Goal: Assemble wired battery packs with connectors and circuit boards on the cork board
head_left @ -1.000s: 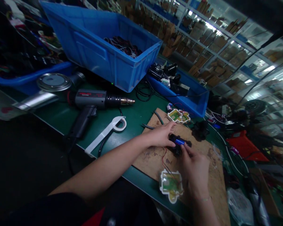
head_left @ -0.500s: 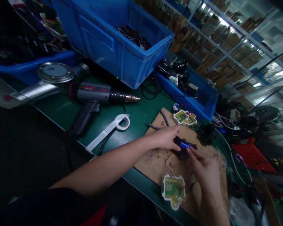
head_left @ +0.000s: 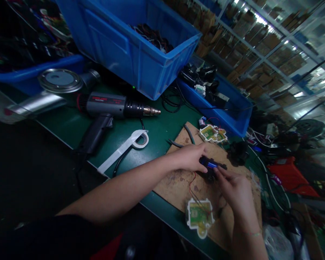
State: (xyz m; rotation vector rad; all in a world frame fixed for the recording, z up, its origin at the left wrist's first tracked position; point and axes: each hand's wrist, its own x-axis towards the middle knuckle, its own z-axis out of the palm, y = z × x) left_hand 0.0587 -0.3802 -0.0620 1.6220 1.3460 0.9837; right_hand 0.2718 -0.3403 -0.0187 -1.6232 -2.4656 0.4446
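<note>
My left hand point(head_left: 191, 157) is closed on the near-left end of a black plastic housing point(head_left: 210, 176) over the wooden board. A blue cylinder that looks like a battery point(head_left: 212, 164) lies in the housing. My right hand point(head_left: 236, 189) pinches at the right end of this cylinder with thumb and forefinger; the fingertips partly cover it. Thin red and black wires point(head_left: 191, 186) run from beneath the left hand to a green circuit board in a white-edged case point(head_left: 199, 215), which sits near the front of the board.
The wooden board point(head_left: 176, 186) rests on a green bench point(head_left: 162, 126). On the left lie a heat gun point(head_left: 105, 104) and a tape roll point(head_left: 140, 140). Blue bins point(head_left: 148, 68) stand behind. A second circuit board point(head_left: 208, 133) and a black part point(head_left: 237, 152) sit at the board's far edge.
Both hands stay at the housing, with only slight finger movement around the blue cylinder. The whole view has shifted a little.
</note>
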